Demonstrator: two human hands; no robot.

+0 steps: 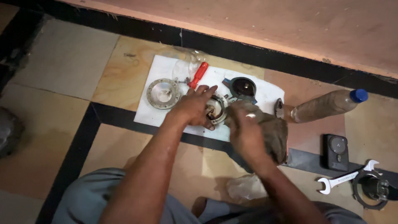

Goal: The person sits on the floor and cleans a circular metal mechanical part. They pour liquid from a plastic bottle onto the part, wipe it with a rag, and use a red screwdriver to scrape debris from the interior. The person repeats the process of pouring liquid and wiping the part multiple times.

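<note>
Grey trousers (pixel 95 199) of a person sitting on the floor fill the bottom edge, with both bare forearms reaching forward to a white sheet (pixel 170 114) spread on the tiled floor (pixel 58 62). That sheet is the landmark for everything else.

At the sheet's near edge, the left hand (pixel 192 107) is closed around a round metal part (pixel 215 110), fingers curled over its rim and steadying it from the left. The part looks like a stiff, fairly heavy metal housing with hard edges; its rim seems the safest place to grip, and oil may make it slippery.

The right hand (pixel 244 132) is bunched around a brown rag (pixel 269 132), pressing it against the part's right side. The rag is soft and limp.

On the sheet's left side lies a flat metal ring plate (pixel 163 93). On its far right corner sits a dark round cap (pixel 243 88). Near its far edge lies a red-handled screwdriver (pixel 198 75).

Right of the sheet lies a plastic bottle (pixel 327 104) with a blue cap, then a small black device (pixel 336 151), a silver spanner (pixel 346 177), and pliers (pixel 279 108) just beside the sheet's edge.
</note>
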